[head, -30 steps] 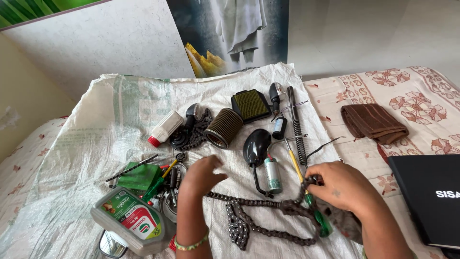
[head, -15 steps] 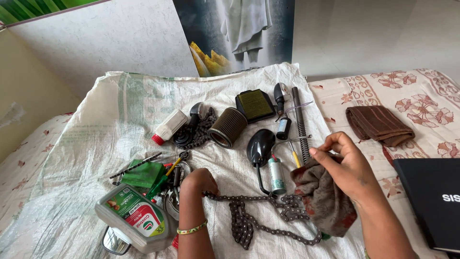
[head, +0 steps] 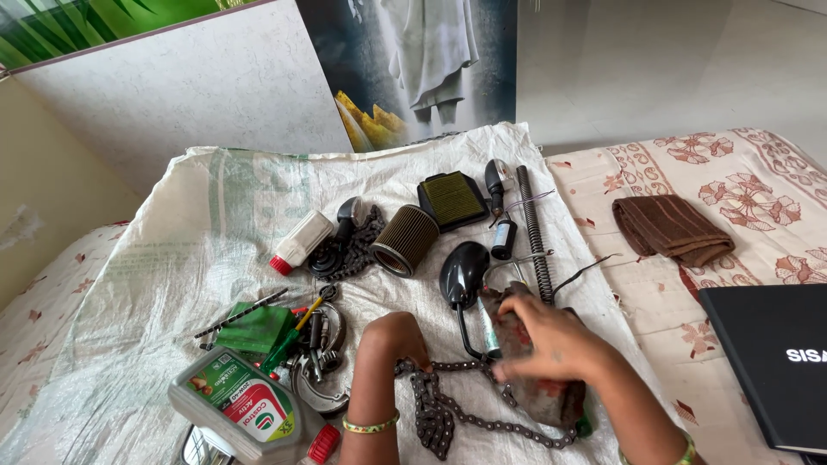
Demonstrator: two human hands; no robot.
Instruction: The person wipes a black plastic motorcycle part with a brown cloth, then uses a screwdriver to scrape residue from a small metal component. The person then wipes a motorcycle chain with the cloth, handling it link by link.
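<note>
A dark greasy drive chain [head: 448, 413] lies looped on the white woven sack [head: 172, 258] in front of me. My left hand [head: 394, 337] is closed on the chain's left end. My right hand [head: 547, 344], blurred, presses a grimy brown rag [head: 551, 392] down onto the chain's right part. A green-handled screwdriver tip [head: 586, 424] shows under the rag. A black mirror [head: 463, 274] and a silver capacitor cylinder [head: 491, 331] lie just beyond my hands.
A grey oil jug [head: 245, 413] with a red cap sits at near left beside green tools [head: 258, 327] and metal parts. Farther off lie a round air filter [head: 405, 239], a flat filter [head: 452, 198], a white bottle [head: 297, 241], a long spring [head: 534, 232]. A brown towel [head: 672, 228] and black box [head: 775, 362] lie right.
My right hand has come down from a raised position, bringing the rag onto the chain. My left hand has shifted right along the chain's end and closed on it.
</note>
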